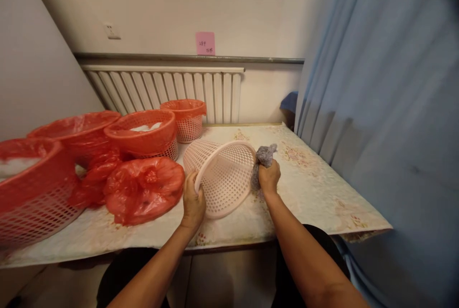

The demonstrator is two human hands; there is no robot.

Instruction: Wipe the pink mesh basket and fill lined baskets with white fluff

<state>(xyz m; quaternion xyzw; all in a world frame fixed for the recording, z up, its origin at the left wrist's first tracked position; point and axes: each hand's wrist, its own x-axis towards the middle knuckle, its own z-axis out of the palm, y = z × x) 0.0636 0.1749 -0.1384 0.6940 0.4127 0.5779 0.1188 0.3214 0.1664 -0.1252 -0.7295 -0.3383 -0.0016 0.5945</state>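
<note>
A pale pink plastic wastebasket (229, 186) with a lattice wall lies tilted on its side on the table, its mouth facing me. My left hand (194, 200) is closed around the left part of its rim. In my right hand (269, 177) is a bunched grey cloth (264, 156), held against the outside of the basket at the right of the rim. Left of the basket lies a tied red plastic bag (145, 191), bulging, its contents hidden.
Several lattice baskets lined with red bags crowd the left: a near one (36, 198), a wide one (77, 128), one with white stuff inside (143, 128), and a small one (188, 124). A radiator (165, 89) stands behind the floral-covered table (304, 198). A blue curtain (376, 83) hangs at right.
</note>
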